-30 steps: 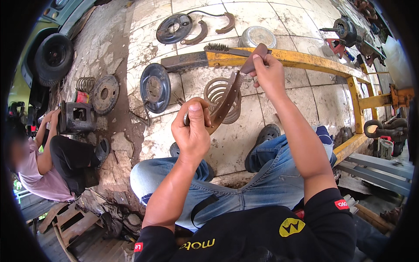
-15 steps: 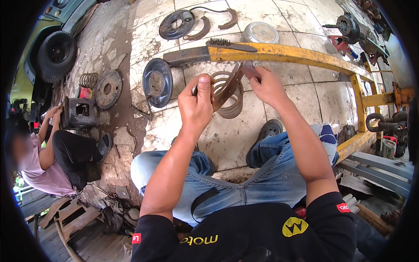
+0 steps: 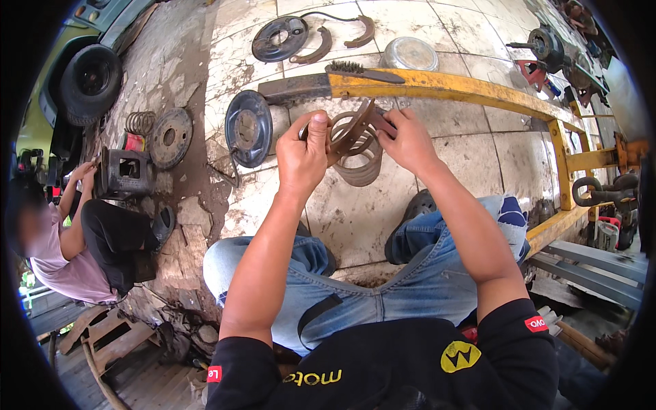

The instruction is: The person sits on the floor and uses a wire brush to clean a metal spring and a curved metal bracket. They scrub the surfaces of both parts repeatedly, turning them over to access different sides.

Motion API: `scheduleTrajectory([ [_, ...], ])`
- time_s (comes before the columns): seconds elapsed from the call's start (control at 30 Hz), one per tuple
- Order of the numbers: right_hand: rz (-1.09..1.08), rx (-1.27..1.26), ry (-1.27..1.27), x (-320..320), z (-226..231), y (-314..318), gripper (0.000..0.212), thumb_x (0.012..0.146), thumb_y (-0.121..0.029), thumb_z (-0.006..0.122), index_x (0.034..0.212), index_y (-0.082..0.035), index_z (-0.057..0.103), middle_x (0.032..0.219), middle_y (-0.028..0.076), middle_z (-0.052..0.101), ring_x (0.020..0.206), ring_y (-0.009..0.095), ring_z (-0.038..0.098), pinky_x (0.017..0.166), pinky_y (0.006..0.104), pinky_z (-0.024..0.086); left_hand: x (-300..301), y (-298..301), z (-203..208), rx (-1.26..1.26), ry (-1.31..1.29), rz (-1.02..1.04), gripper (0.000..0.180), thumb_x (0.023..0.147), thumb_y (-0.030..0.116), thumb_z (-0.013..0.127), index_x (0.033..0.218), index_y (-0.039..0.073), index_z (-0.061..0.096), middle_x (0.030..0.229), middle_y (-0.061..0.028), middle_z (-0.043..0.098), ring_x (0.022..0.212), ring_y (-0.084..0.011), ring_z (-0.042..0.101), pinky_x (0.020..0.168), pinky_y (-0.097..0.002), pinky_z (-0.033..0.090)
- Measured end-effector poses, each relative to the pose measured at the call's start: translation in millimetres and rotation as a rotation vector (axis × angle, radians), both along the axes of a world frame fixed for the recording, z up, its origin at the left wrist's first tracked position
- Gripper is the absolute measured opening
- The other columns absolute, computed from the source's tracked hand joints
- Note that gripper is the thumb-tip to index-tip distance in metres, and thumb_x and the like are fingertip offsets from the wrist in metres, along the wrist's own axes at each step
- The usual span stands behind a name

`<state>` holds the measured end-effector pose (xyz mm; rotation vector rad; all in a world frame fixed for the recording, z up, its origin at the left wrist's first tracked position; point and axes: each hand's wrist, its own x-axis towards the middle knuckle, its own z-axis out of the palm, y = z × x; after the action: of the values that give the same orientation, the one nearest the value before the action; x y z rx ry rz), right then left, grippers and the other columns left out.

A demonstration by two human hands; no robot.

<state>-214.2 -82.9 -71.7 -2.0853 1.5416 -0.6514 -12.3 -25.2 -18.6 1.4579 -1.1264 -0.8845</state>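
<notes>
My left hand (image 3: 304,150) grips a curved brown brake shoe (image 3: 357,130) by its near end, thumb up. Closed round a flat dark brown piece (image 3: 385,124), my right hand (image 3: 408,142) has it against or just beside the shoe's right side; I cannot tell whether they touch. What that piece is does not show clearly. Below the shoe, a rusty coil spring (image 3: 362,172) rests on the tiled floor, partly covered from view. A wire brush (image 3: 365,73) lies on the yellow metal beam (image 3: 437,83) beyond my hands.
Round black backing plates (image 3: 248,130) and two more brake shoes (image 3: 316,48) lie on the tiles, near a round silver drum-like part (image 3: 410,53). At the left, a person (image 3: 75,239) sits handling a dark metal housing (image 3: 126,174). The yellow frame (image 3: 562,160) extends along my right.
My right hand and the flat piece have moved a little left and nearer me along the brake shoe. The shoe has tilted slightly in my left hand.
</notes>
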Motion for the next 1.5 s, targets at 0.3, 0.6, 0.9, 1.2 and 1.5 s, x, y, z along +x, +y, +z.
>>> scheduleTrajectory([
  [0.3, 0.053, -0.203, 0.228, 8.9, -22.9, -3.1, 0.033, 0.090, -0.020, 0.061, 0.121, -0.011, 0.064, 0.135, 0.020, 0.048, 0.116, 0.039, 0.055, 0.094, 0.0465, 0.048, 7.7, -0.5, 2.7, 0.047, 0.037, -0.004, 0.053, 0.100, 0.048, 0.050, 0.082, -0.001, 0.061, 0.063, -0.0001, 0.053, 0.058, -0.0077, 0.048, 0.055, -0.0237, 0.039],
  [0.6, 0.107, -0.123, 0.204, 14.0, 0.0, -6.8, 0.026, 0.092, -0.023, 0.060, 0.110, -0.004, 0.068, 0.135, 0.021, 0.047, 0.111, 0.039, 0.058, 0.092, 0.0459, 0.049, 11.8, -2.1, -0.9, 0.064, 0.092, -0.006, 0.051, 0.099, 0.048, 0.053, 0.084, 0.000, 0.063, 0.061, 0.0006, 0.054, 0.056, -0.0059, 0.046, 0.051, -0.0238, 0.038],
  [0.9, 0.348, -0.255, 0.191, 36.2, -4.2, 13.3, 0.040, 0.080, -0.012, 0.066, 0.120, -0.008, 0.064, 0.147, 0.009, 0.044, 0.105, 0.028, 0.061, 0.086, 0.0402, 0.050, 12.5, 2.2, 6.1, 0.078, -0.044, 0.010, 0.048, 0.100, 0.047, 0.050, 0.097, 0.000, 0.063, 0.076, -0.0055, 0.062, 0.070, -0.0107, 0.056, 0.064, -0.0268, 0.046],
  [1.2, 0.273, -0.036, 0.125, 37.2, 11.3, 5.2, 0.055, 0.076, -0.010, 0.062, 0.131, -0.011, 0.057, 0.148, 0.005, 0.045, 0.101, 0.027, 0.064, 0.085, 0.0415, 0.051, 20.0, 11.5, 30.3, 0.040, -0.731, 0.147, 0.048, 0.104, 0.043, 0.040, 0.102, -0.001, 0.059, 0.087, -0.0196, 0.064, 0.078, -0.0385, 0.061, 0.073, -0.0422, 0.048],
  [1.5, 0.376, -0.052, 0.355, 37.6, 13.2, 1.8, 0.056, 0.077, -0.014, 0.064, 0.132, -0.009, 0.054, 0.147, 0.003, 0.046, 0.096, 0.029, 0.067, 0.081, 0.0418, 0.055, 25.8, 18.1, 46.8, 0.207, -0.502, 0.071, 0.040, 0.101, 0.038, 0.051, 0.099, -0.001, 0.061, 0.084, -0.0190, 0.067, 0.077, -0.0361, 0.064, 0.070, -0.0423, 0.049],
])
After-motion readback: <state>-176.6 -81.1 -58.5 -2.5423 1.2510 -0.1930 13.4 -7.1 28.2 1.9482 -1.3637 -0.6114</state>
